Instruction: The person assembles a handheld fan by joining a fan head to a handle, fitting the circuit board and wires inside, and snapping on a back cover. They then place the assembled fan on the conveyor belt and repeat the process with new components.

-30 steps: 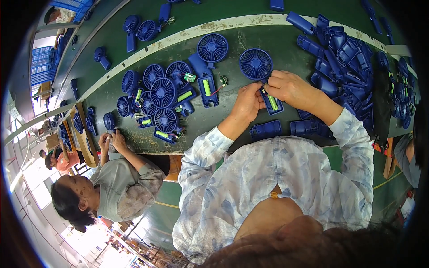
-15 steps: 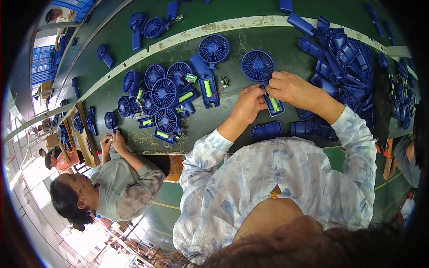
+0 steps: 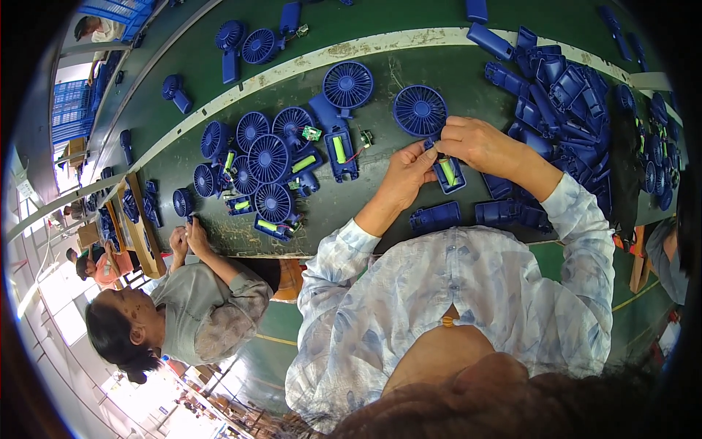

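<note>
Between my hands lies a blue handheld fan (image 3: pixel 420 110), its round grille pointing away from me. Its opened handle holds a yellow-green battery cell (image 3: pixel 448 173). My left hand (image 3: pixel 406 173) pinches the neck of the fan from the left. From the right, my right hand (image 3: pixel 472 143) has thumb and fingers closed together at the same neck, just above the battery; whatever small part they grip is hidden by the fingertips. Loose blue handle shells (image 3: pixel 435 216) lie on the table close to my body, below the fan.
Several part-built fans with batteries and green circuit boards (image 3: pixel 311 133) cluster to the left. A heap of blue shells (image 3: pixel 563 91) stands at the right. A pale strip (image 3: pixel 365 45) crosses the green table. At the left, a co-worker's hands (image 3: pixel 189 240) hold another fan.
My hands stay at the fan's neck, with only a slight shift of the fingers. The view has moved a little; the co-worker still handles a small fan.
</note>
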